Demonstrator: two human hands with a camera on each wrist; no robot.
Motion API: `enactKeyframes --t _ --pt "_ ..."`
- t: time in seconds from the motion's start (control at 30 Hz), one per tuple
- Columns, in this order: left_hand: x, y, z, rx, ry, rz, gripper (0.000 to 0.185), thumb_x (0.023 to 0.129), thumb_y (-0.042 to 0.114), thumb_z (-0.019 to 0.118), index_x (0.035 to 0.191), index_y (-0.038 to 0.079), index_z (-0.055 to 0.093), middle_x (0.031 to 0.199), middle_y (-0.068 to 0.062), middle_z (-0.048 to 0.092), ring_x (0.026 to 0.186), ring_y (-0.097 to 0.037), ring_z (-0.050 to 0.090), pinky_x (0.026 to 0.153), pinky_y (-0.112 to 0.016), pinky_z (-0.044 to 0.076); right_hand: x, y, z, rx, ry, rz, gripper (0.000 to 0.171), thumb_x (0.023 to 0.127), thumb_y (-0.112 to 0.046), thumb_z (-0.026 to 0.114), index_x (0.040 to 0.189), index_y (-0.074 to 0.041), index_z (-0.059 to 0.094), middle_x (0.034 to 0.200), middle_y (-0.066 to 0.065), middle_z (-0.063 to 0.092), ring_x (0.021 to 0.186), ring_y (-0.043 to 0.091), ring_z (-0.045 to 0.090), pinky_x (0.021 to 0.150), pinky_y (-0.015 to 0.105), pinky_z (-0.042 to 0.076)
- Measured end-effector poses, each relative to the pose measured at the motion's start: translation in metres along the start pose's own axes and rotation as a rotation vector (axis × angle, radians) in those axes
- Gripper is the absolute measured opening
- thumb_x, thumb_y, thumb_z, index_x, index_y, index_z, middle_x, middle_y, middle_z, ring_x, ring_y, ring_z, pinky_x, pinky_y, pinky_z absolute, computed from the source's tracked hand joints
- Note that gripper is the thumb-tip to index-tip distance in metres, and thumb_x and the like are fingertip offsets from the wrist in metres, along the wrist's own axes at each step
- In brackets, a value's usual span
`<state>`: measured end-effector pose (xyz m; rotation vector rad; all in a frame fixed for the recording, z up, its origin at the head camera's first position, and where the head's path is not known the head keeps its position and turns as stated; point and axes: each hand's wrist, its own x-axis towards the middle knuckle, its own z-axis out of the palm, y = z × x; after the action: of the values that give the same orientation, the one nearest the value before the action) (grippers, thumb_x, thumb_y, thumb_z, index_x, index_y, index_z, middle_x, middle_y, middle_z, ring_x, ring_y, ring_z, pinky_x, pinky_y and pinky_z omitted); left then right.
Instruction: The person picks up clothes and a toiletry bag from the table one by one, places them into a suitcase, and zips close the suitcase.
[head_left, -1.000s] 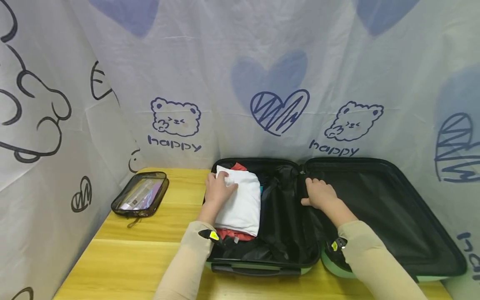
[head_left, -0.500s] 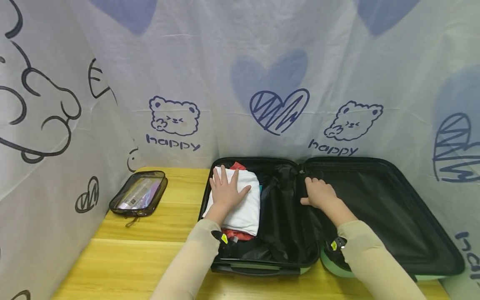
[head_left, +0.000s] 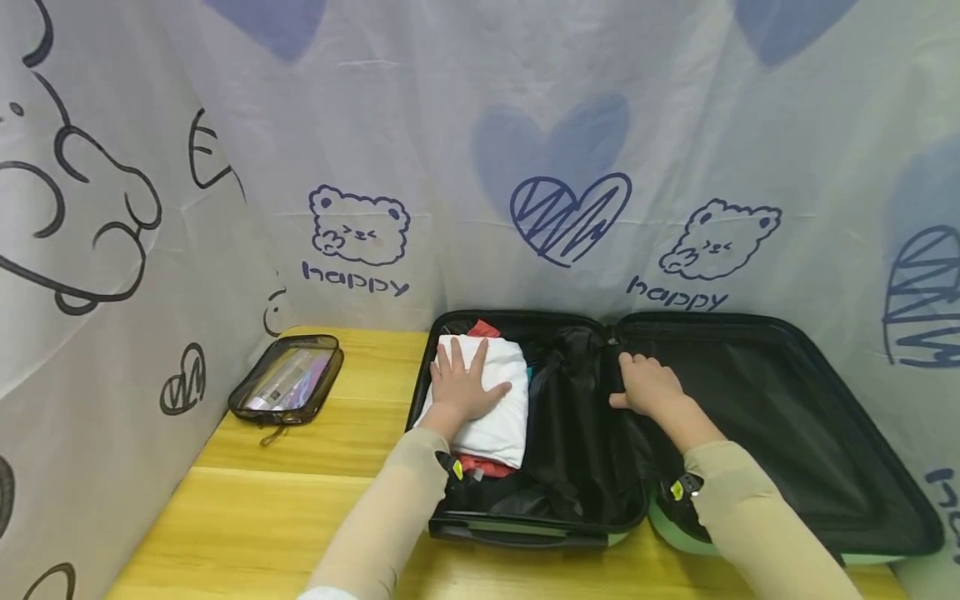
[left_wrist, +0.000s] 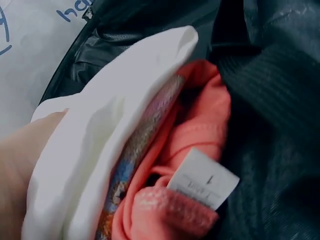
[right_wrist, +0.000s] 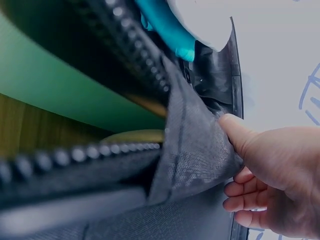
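Left hand (head_left: 462,387) flat, fingers spread, pressing white folded garment (head_left: 491,417); soft, compressible. Right hand (head_left: 649,388) pinching mesh divider (right_wrist: 192,150); limp—hold at edge.

the red garment (head_left: 480,465) lies mostly buried under the white folded cloth (head_left: 487,400). the tag (left_wrist: 202,177) print is too blurred to read, and the pouch (head_left: 287,379) contents are unclear.
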<state>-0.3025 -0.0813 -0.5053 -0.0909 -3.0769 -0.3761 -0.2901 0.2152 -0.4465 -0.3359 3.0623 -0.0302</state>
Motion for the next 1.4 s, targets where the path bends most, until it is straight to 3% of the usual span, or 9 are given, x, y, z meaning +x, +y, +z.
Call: enactKeyframes --t 0.27,0.63,1.03,1.17,1.3,1.4 --pt "0.001 0.003 0.0 0.008 -0.033 0.016 0.089 0.087 0.072 0.046 0.157 0.03 0.013 0.163 -0.023 0.007 0.15 -0.046 0.003 0.121 -0.058 0.013 -0.002 0.003 -0.001 0.006 0.001 0.014 0.08 0.086 -0.034 0.072 0.141 0.011 0.036 0.139 0.035 0.045 0.126 0.052 0.045 0.1 0.061 0.042" --pt "-0.013 0.01 -0.009 0.086 -0.069 0.0 0.088 0.086 0.071 0.05 0.156 0.029 0.019 0.161 -0.025 0.013 0.148 -0.049 0.011 0.119 -0.058 0.019 -0.004 0.001 -0.001 0.003 0.001 0.002 0.08 0.086 -0.035 0.073 0.141 0.011 0.036 0.139 0.035 0.045 0.125 0.052 0.046 0.098 0.062 0.043" --pt "-0.008 0.008 -0.011 0.053 -0.064 -0.001 0.089 0.087 0.071 0.047 0.158 0.03 0.01 0.164 -0.021 0.001 0.15 -0.046 -0.003 0.12 -0.06 0.011 -0.001 0.001 -0.006 0.001 0.017 -0.003 0.079 0.086 -0.034 0.072 0.14 0.011 0.037 0.137 0.035 0.047 0.123 0.051 0.047 0.097 0.062 0.043" --pt "-0.007 0.007 -0.007 0.078 -0.077 0.003 0.089 0.087 0.072 0.045 0.158 0.031 0.009 0.164 -0.019 -0.003 0.15 -0.043 -0.009 0.12 -0.062 0.004 -0.001 0.001 -0.004 0.0 0.003 -0.006 0.077 0.086 -0.034 0.072 0.139 0.011 0.038 0.135 0.035 0.048 0.121 0.051 0.049 0.096 0.061 0.044" --pt "-0.005 0.007 -0.002 0.135 -0.013 0.038 0.09 0.086 0.075 0.042 0.158 0.029 0.013 0.165 -0.016 -0.003 0.15 -0.039 -0.016 0.118 -0.065 -0.004 -0.002 0.0 -0.002 -0.008 0.01 -0.005 0.077 0.086 -0.034 0.072 0.139 0.011 0.038 0.134 0.034 0.049 0.12 0.051 0.05 0.095 0.061 0.045" --pt "-0.003 0.007 0.001 0.191 0.089 0.078 0.086 0.087 0.075 0.042 0.156 0.027 0.023 0.165 -0.014 0.001 0.151 -0.037 -0.016 0.118 -0.065 -0.005 -0.002 -0.002 -0.001 -0.007 0.0 -0.007 0.077 0.087 -0.033 0.072 0.14 0.011 0.037 0.136 0.035 0.048 0.122 0.051 0.049 0.096 0.06 0.045"
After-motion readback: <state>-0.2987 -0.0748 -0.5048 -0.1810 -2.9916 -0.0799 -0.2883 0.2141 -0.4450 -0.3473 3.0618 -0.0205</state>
